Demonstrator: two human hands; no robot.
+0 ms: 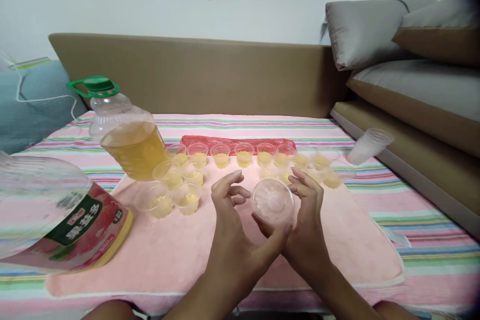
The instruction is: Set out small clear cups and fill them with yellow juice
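Both of my hands hold a clear empty plastic cup (272,201) above the pink towel (180,245), its base turned toward me. My left hand (234,225) supports it from below with the thumb, the fingers curled loosely beside it. My right hand (305,220) grips its right rim. Behind the hands, several small clear cups of yellow liquid (221,156) stand in rows on the towel, more of them at the left (186,197). A big bottle half full of yellow liquid (125,132) with a green cap stands at the left.
A large clear bottle with a red-and-green label (56,210) lies on its side at the near left. A stack of empty cups (369,145) lies at the right on the striped sheet (412,200). A red strip (232,141) lies behind the cups. Cushions (393,35) sit at the right.
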